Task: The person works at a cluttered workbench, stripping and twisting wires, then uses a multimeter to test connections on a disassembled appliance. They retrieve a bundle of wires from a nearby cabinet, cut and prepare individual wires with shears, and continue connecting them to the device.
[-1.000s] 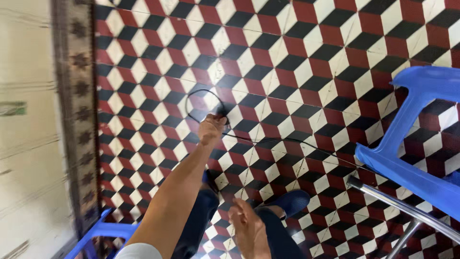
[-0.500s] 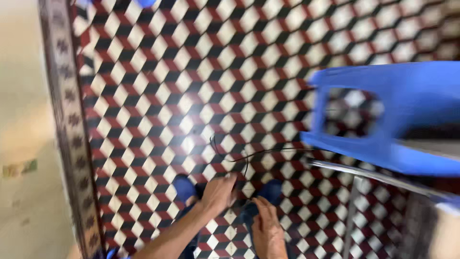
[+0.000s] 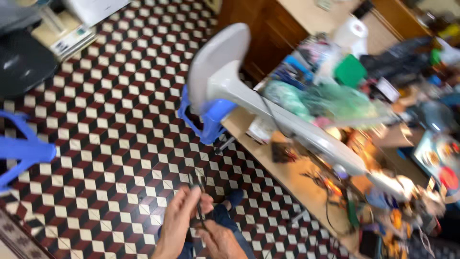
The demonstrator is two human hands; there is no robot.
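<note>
My left hand (image 3: pixel 178 219) is raised in front of my knees, and its fingertips pinch a thin black wire (image 3: pixel 198 207). My right hand (image 3: pixel 219 240) lies just below and to the right, with its fingers closed around the lower part of the same wire. The wire runs roughly upright between the two hands, and a short end sticks out above my left fingers. Blue trouser legs and dark shoes (image 3: pixel 234 197) show under the hands, over a red, black and cream patterned tile floor (image 3: pixel 120 144). The picture is motion-blurred.
A long grey lamp (image 3: pixel 225 81) leans across the middle of the view. To the right stands a wooden workbench (image 3: pixel 297 182) crowded with cables, tools and bags. A blue plastic stool (image 3: pixel 208 117) is beside it, a blue chair (image 3: pixel 24 151) at left, and a dark seat (image 3: pixel 21 64) at top left.
My left hand has pulled back from the floor with the black wire and met my right hand. The view has swung to the right and now takes in the bench and the lamp.
</note>
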